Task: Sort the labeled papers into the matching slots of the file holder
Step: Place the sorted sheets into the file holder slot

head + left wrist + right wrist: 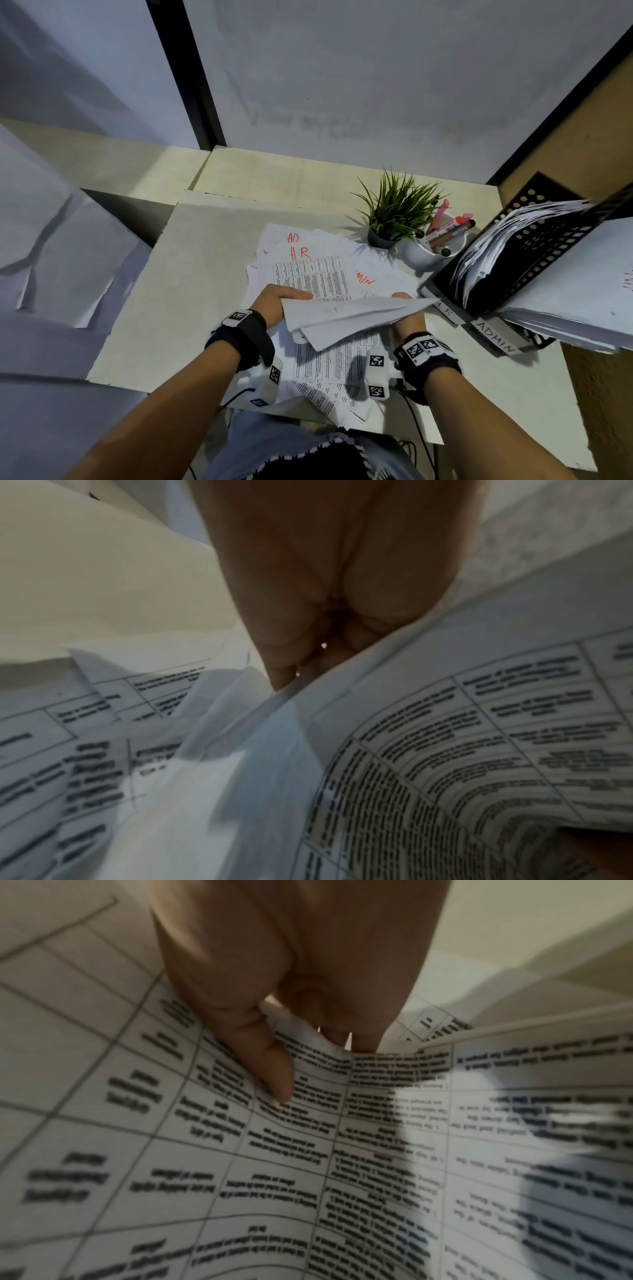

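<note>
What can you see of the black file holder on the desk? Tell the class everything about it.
The file holder is black, looks like metal, and has perforated walls of round and square holes. It stands at the desk's right edge, beside a white pen cup. Its slots are stuffed with white papers, some overhanging. White strips on its front read ADMIN and a partly hidden label ending in R. Neither hand touches it.

Pale beige desk [212,260] tucked into a corner, grey-white walls [376,68] behind with a black vertical strip [185,75] between panels. Light's pretty dim and cool, and there's a tan wooden side panel [582,147] on the right.
</note>
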Motion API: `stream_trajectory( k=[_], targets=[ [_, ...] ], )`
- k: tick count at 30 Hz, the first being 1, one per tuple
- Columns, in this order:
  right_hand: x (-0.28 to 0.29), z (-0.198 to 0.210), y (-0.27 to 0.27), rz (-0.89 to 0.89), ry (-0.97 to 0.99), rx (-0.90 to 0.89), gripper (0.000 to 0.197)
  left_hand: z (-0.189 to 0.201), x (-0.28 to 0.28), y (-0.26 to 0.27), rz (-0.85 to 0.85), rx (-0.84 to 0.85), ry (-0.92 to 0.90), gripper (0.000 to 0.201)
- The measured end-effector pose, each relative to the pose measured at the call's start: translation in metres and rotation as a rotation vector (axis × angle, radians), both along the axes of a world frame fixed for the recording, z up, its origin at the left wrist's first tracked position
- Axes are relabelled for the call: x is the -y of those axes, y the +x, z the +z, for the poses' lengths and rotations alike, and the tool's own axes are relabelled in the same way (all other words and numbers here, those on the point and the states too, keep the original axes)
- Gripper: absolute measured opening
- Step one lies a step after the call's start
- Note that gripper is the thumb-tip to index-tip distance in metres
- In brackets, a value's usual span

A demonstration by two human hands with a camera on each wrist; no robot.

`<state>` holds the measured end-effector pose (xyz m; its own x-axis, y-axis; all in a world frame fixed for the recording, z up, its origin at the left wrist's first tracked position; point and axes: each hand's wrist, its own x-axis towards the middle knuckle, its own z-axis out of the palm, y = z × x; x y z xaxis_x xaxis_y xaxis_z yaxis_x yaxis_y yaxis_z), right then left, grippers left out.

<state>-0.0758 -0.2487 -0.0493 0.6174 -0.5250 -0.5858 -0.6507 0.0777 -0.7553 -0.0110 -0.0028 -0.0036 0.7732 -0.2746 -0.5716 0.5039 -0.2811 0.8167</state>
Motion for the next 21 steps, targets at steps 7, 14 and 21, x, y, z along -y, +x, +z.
stream_trajectory(
  k=[7,14,21],
  targets=[
    [-0.004,0.006,-0.008,0.015,0.036,-0.004,0.016,-0.018,-0.022,0.007,0.278,0.036,0.591,0.041],
    [-0.016,0.002,-0.011,-0.143,0.15,0.118,0.034,-0.019,-0.023,0.008,0.261,-0.013,0.546,0.058],
    [-0.019,0.003,-0.011,-0.133,0.161,0.108,0.036,-0.018,-0.016,0.009,0.165,0.175,0.434,0.044]
  ],
)
